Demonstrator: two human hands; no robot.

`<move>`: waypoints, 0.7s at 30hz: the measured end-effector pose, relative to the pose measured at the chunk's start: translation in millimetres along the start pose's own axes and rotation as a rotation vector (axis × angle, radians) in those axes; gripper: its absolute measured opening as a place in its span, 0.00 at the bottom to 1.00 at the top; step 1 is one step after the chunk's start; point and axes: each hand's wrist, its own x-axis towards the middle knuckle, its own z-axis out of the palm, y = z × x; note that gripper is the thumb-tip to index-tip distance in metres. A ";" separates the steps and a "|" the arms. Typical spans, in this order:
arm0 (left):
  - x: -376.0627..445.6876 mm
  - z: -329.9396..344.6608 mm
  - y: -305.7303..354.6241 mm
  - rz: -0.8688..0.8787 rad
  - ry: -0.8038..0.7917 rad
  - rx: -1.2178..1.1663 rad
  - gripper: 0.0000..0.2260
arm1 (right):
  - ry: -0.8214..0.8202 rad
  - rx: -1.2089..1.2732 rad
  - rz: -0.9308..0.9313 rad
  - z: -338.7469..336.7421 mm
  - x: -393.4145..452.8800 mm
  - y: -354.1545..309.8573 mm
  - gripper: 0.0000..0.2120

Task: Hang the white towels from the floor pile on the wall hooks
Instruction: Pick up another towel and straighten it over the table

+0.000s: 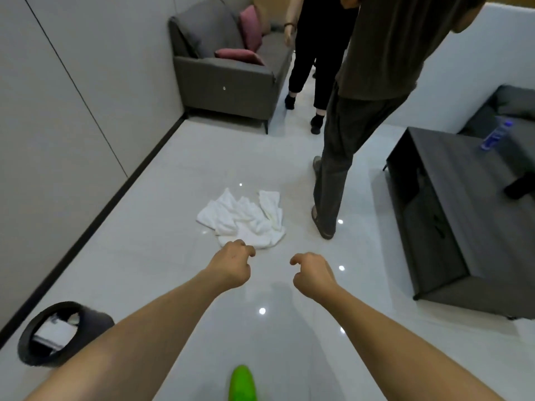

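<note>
A crumpled pile of white towels (246,218) lies on the glossy white floor, in the middle of the view. My left hand (233,263) is stretched out toward it, its loosely curled fingers just at the pile's near edge and holding nothing. My right hand (311,270) hangs a little to the right, short of the pile, fingers also loosely curled and empty. No wall hooks are in sight.
A person in dark trousers (335,157) stands right beside the pile; another person (309,68) stands farther back. A grey sofa (228,70) sits at the back, a dark low table (463,212) on the right, a black bin (55,334) by the left wall.
</note>
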 end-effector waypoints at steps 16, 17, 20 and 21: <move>248.6 -29.1 -132.9 -0.220 -0.146 -0.084 0.20 | -0.188 0.100 0.020 12.7 291.5 -35.3 0.25; 266.8 -29.0 -141.0 -0.243 -0.158 -0.086 0.20 | -0.204 0.111 0.026 14.3 316.2 -34.2 0.25; 320.5 -29.2 -163.5 -0.320 -0.228 -0.089 0.19 | -0.282 0.150 0.075 18.2 384.6 -28.9 0.25; 337.3 -29.8 -170.1 -0.341 -0.255 -0.091 0.19 | -0.313 0.155 0.087 19.3 404.5 -27.8 0.25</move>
